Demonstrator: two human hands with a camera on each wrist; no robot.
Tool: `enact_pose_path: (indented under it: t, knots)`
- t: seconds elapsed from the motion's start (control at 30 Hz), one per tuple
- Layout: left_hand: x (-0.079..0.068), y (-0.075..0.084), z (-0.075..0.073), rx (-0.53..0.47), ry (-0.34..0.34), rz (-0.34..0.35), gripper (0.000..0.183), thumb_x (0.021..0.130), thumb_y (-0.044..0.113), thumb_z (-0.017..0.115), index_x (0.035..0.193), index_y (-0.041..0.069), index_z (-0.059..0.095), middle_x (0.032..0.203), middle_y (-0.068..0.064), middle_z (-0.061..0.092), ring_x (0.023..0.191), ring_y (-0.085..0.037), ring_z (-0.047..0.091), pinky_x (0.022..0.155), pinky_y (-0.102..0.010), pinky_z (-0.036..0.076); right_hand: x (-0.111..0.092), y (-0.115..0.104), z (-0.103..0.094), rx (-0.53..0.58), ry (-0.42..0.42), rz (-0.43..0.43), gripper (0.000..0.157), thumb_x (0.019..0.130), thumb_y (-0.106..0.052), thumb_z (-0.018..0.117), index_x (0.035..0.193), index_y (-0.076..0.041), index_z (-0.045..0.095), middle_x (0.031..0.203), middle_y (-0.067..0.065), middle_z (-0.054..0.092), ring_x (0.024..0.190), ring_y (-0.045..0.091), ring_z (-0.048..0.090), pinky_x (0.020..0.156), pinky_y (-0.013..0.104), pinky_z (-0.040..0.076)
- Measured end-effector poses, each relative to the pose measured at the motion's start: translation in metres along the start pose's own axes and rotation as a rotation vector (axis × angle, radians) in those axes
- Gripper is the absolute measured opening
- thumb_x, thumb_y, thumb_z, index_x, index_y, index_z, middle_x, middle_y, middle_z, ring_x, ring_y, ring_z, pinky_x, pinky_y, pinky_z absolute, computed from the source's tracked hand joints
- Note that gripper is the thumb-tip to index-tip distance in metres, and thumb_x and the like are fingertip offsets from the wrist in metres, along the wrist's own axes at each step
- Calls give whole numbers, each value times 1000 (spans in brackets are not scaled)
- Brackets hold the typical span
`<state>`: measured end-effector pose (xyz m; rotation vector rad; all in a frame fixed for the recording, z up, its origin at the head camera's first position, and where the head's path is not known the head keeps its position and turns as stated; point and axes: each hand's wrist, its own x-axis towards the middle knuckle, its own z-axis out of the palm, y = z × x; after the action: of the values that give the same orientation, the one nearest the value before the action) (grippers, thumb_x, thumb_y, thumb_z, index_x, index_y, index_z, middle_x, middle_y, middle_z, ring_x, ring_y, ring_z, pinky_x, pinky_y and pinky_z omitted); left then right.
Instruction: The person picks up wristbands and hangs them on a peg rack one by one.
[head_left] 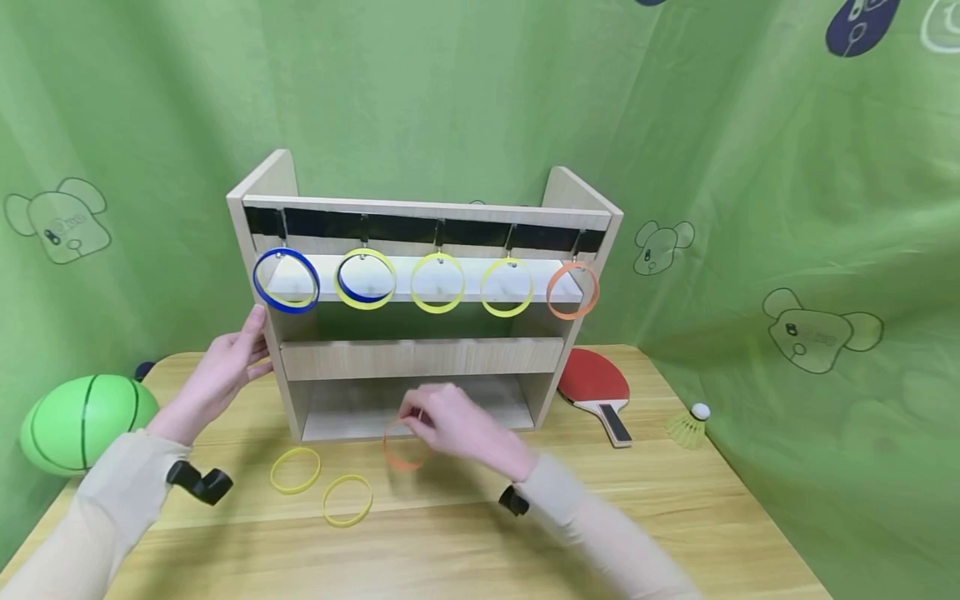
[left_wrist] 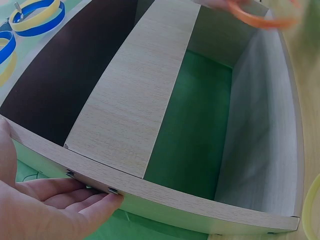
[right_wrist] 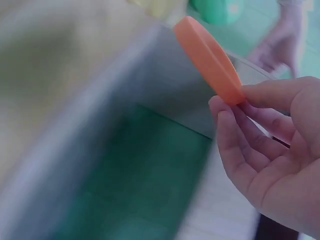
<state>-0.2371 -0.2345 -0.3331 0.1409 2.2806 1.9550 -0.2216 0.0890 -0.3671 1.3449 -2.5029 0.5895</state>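
Note:
Between thumb and fingers my right hand (head_left: 461, 425) pinches an orange wristband (right_wrist: 209, 62), held up in front of the bottom shelf of a small wooden rack (head_left: 423, 358). My left hand (head_left: 221, 371) rests against the rack's left side panel, fingers extended along its outer face in the left wrist view. Along the rack's black strip, hooks carry several bands: a blue wristband (head_left: 261, 297) with a yellow one behind it, a yellow wristband (head_left: 390, 293) with blue inside, two more yellow ones, and an orange one at the right end.
Two yellow wristbands (head_left: 347, 523) lie on the wooden table (head_left: 420, 558) before the rack. A green ball (head_left: 63, 425) sits at the left. Right of the rack are a red table tennis paddle (head_left: 596, 377) and a shuttlecock (head_left: 688, 427). Green curtain (head_left: 450, 100) hangs behind.

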Motion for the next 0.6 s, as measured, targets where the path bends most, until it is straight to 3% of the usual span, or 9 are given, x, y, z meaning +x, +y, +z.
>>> enact_pose_path:
  t: [0.3, 0.47, 0.6]
  knots:
    - [-1, 2, 0, 16, 7, 6, 96, 99, 67, 23, 153, -11, 4, 161, -33, 5, 151, -47, 13, 123, -56, 21, 21, -19, -92, -138, 239, -179, 2, 89, -4, 70, 89, -4, 68, 82, 4, 70, 72, 9, 64, 64, 10, 54]
    - [0, 1, -1, 17, 2, 9, 95, 99, 67, 22, 153, -10, 6, 162, -31, 7, 151, -46, 13, 124, -56, 21, 32, -31, -136, -146, 304, -202, 2, 91, -2, 67, 91, -4, 68, 83, 5, 70, 73, 11, 63, 65, 16, 57]
    - [0, 0, -1, 1, -3, 9, 95, 99, 66, 23, 153, -10, 6, 162, -32, 6, 151, -47, 13, 124, -56, 21, 45, -31, -160, -141, 366, -215, 4, 92, -1, 64, 91, -3, 67, 84, 7, 69, 74, 13, 63, 66, 21, 58]
